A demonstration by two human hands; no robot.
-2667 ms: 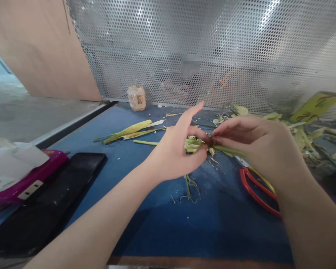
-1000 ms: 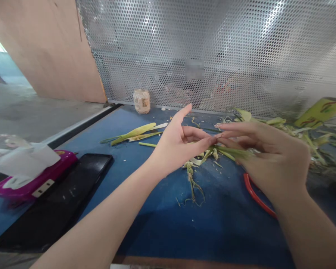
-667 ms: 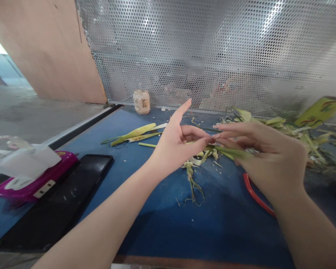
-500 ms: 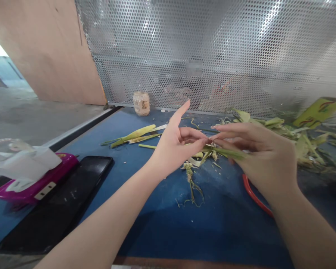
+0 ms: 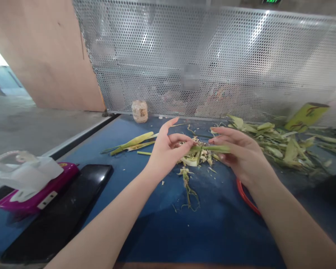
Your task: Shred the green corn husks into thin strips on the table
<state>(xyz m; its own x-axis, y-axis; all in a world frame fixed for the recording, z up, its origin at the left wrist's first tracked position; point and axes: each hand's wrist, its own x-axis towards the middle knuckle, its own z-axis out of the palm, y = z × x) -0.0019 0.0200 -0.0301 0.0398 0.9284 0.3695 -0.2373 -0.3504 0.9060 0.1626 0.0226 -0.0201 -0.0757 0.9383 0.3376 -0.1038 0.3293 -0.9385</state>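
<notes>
My left hand [image 5: 167,151] has its thumb and pointing finger pressed together on one end of a green strip [image 5: 211,148], and one finger sticks up. The strip runs across to my right hand [image 5: 244,155], and its other end meets that hand from where I watch. My right fingers are bent and a bit spread, but I cannot tell if they pinch the strip or only touch it. So the strip is held up between my two hands, over a messy little pile of pale scraps [image 5: 190,161]. Just in front of the pile lies a small piece with stringy roots [image 5: 186,181]. By my right wrist I see a red handle [image 5: 245,198], partly hidden. To the left of my left hand lie some long green and yellow leaves [image 5: 134,141]. Farther right is a big heap of leaves [image 5: 280,146], with a yellow-green card [image 5: 306,117] leaning behind it. A small jar [image 5: 140,111] stands at the back, near the metal screen full of holes [image 5: 162,48]. Well to the left, a flat black thing [image 5: 58,216] lies beside a bright purple box [image 5: 40,196]. Everything sits on a blue table [image 5: 162,233].
</notes>
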